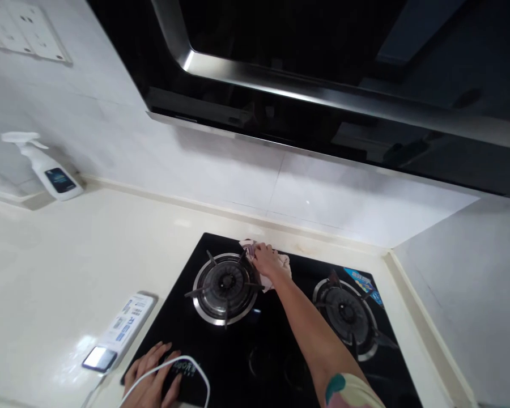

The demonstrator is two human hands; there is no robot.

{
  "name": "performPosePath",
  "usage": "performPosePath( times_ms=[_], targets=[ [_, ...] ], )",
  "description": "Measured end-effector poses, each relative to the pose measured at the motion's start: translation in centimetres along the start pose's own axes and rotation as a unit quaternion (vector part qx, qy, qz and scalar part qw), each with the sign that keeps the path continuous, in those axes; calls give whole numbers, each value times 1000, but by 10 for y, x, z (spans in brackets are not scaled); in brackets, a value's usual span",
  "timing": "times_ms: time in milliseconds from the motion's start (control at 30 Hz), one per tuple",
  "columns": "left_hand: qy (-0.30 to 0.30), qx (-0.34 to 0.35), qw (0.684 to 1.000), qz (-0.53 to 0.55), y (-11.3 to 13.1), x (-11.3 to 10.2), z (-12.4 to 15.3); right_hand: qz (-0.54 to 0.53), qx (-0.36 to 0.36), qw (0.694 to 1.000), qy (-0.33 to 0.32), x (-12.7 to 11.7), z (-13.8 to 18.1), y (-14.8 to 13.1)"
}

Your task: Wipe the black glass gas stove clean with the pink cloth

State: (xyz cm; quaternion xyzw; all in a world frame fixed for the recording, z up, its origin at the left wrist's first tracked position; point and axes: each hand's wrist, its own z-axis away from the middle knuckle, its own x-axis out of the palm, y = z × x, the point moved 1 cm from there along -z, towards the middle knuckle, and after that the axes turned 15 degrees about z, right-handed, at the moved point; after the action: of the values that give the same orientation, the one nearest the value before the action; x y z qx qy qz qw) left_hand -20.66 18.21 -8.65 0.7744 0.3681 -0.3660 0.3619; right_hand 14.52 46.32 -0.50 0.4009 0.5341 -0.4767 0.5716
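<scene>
My right hand reaches across the black glass gas hob and presses a crumpled pale cloth onto the glass at the hob's back edge, just right of the left burner. Its fingers are closed on the cloth. My left hand lies flat with fingers spread on the hob's front left corner. A white cable loops over that hand.
The right burner sits further right. A white remote-like device lies on the cream counter left of the hob. A spray bottle stands at the far left by the wall. A black range hood hangs overhead.
</scene>
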Motion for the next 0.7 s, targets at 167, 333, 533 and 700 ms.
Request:
performPosePath(
  times_ms=[167, 333, 533, 700],
  targets=[
    [9, -8, 1000, 23, -2, 2, 0, 21, 42, 999, -22, -1, 5, 49],
    [1, -26, 999, 26, -3, 3, 2, 48, 182, 981, -57, -9, 28, 134],
    [-7, -25, 1000, 16, -3, 5, 4, 76, 328, 935, -112, -24, 62, 228],
    [-10, -26, 1000, 7, -5, 5, 4, 99, 389, 912, -87, -28, 85, 262]
  ],
)
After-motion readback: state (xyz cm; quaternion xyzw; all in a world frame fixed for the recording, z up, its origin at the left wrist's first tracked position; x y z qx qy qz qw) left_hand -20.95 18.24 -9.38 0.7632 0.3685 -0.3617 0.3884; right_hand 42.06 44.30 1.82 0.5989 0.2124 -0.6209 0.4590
